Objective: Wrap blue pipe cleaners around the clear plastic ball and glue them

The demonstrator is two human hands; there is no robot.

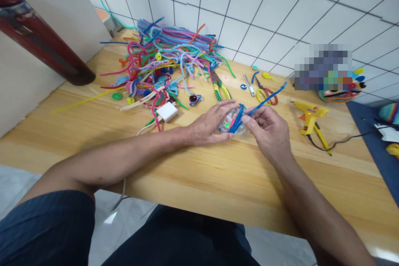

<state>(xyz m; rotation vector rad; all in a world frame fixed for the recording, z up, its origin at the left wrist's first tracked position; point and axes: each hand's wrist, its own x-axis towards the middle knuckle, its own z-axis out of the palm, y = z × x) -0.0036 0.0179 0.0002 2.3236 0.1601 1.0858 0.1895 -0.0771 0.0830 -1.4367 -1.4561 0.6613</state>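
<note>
Between my hands is a clear rounded container [230,119] with small colourful bits showing through it. A blue pipe cleaner [238,117] wraps around it, and its loose end sticks up to the right. My left hand [209,124] is closed around the container's left side, thumb below and fingers above. My right hand [270,129] pinches the blue pipe cleaner at the container's right side. Just beyond my hands lie green-and-yellow pliers [220,87] and scissors with red and yellow handles [267,94].
A heap of coloured pipe cleaners [174,54] spreads along the tiled wall. A white charger [167,112] with a cable sits left of my hands. To the right are a yellow glue gun [309,115] with its cord and a dark blue mat [370,141]. A red cylinder [46,35] stands far left.
</note>
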